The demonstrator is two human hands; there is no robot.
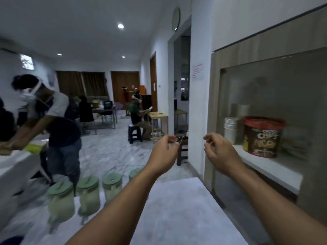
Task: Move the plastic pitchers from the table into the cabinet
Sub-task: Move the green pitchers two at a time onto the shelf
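While both hands hang empty, the left hand (165, 152) and right hand (218, 152) loosely curled, four green-lidded pitchers (61, 202) wait along the table (177, 209) edge. They look light, stiff, perhaps slick; grip the side handle.

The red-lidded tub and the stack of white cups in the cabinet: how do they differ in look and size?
The red-lidded tub is wide and squat, while the stack of white cups is narrow and slimmer. The tub has a dark printed label with large letters; the cups are plain white. The tub is closed by a red lid; the top cup is open. Both stand upright, side by side on the white shelf behind the glass, the cups to the left.
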